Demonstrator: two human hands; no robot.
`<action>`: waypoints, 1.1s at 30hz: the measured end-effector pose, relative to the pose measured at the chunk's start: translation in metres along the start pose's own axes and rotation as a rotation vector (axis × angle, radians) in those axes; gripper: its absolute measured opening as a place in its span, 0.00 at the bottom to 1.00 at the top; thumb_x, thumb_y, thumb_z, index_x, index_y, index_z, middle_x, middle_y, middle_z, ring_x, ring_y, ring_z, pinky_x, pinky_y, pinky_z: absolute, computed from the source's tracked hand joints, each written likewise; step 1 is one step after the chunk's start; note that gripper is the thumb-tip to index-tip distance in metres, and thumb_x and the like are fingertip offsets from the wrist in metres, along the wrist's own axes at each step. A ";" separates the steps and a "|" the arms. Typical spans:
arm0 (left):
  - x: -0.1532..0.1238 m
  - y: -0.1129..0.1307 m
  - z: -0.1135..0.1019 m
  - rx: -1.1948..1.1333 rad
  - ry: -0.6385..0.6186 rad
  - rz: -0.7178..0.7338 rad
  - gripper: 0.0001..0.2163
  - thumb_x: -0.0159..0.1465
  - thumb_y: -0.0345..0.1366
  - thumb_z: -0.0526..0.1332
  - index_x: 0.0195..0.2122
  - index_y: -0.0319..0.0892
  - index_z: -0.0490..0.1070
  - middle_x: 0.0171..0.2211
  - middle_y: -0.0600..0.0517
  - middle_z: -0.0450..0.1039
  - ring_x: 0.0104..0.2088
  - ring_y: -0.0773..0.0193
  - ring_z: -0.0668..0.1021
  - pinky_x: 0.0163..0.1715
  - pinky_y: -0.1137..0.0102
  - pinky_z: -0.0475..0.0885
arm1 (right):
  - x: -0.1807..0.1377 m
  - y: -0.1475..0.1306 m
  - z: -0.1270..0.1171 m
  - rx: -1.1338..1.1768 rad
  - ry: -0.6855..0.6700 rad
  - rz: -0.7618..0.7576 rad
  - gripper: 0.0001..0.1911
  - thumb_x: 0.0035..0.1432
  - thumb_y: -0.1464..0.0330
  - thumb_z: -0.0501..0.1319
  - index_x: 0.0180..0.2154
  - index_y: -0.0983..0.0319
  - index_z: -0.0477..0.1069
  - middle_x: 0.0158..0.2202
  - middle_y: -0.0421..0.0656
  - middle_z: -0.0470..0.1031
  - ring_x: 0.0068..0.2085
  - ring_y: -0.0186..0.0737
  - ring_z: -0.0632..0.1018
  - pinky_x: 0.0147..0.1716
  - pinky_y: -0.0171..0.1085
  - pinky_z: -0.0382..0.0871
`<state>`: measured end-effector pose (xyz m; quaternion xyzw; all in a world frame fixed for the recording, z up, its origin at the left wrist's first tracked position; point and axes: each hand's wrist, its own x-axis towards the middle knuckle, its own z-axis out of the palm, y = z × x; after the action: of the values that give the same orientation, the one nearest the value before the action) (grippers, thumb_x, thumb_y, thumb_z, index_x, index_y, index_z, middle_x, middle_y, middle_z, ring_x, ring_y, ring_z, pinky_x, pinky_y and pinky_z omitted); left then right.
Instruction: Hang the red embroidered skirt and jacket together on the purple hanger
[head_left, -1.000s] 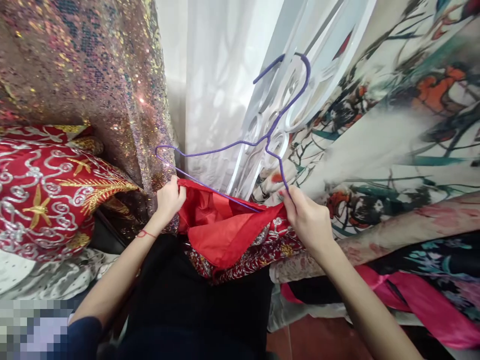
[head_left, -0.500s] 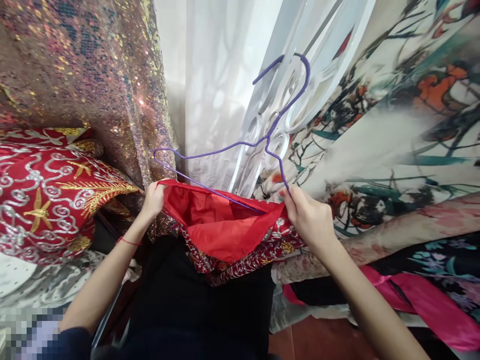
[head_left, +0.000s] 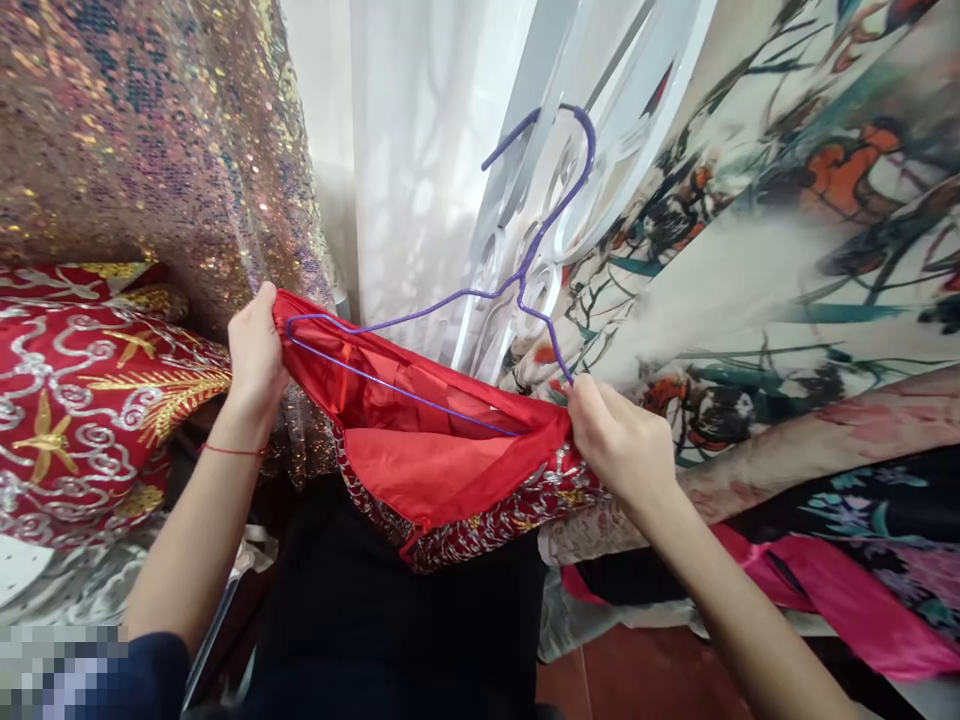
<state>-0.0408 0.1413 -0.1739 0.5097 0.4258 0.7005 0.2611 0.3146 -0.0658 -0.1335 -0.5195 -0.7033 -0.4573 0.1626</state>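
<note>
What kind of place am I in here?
Probably a clothing or costume storage corner: sequinned fabric hangs left, floral printed cloth right, and a red garment half over a purple wire hanger.

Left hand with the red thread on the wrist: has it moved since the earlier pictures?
Yes. The left hand went up and leftward, toward the red embroidered cushion, drawing the red lined garment over the purple wire hanger.

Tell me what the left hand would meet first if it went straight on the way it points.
Probably the sequinned fabric hanging above it. The left hand, closed on the red garment by the purple wire hanger, points upward; depth is unclear.
</note>
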 end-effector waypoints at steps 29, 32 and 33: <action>-0.100 0.075 0.016 0.579 -0.134 0.512 0.22 0.69 0.59 0.54 0.33 0.43 0.68 0.22 0.56 0.65 0.20 0.68 0.67 0.23 0.71 0.62 | -0.013 0.015 0.001 -0.080 0.117 -0.003 0.08 0.71 0.69 0.57 0.41 0.64 0.73 0.20 0.37 0.69 0.21 0.31 0.69 0.24 0.35 0.56; -0.079 0.068 -0.006 0.617 -0.259 0.388 0.30 0.59 0.65 0.63 0.48 0.43 0.68 0.21 0.59 0.62 0.21 0.66 0.68 0.24 0.70 0.65 | -0.012 0.015 0.009 0.005 0.106 0.036 0.10 0.71 0.67 0.57 0.37 0.62 0.72 0.22 0.38 0.72 0.22 0.31 0.71 0.25 0.34 0.58; -0.073 0.068 -0.014 0.636 -0.333 0.374 0.35 0.57 0.66 0.63 0.54 0.42 0.67 0.20 0.60 0.60 0.20 0.65 0.68 0.24 0.70 0.65 | -0.013 0.015 0.012 0.040 0.113 0.043 0.09 0.71 0.66 0.57 0.36 0.61 0.72 0.22 0.39 0.73 0.22 0.32 0.71 0.25 0.34 0.58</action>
<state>-0.0237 0.0440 -0.1526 0.7402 0.4730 0.4772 0.0240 0.3356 -0.0626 -0.1417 -0.5044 -0.6906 -0.4682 0.2220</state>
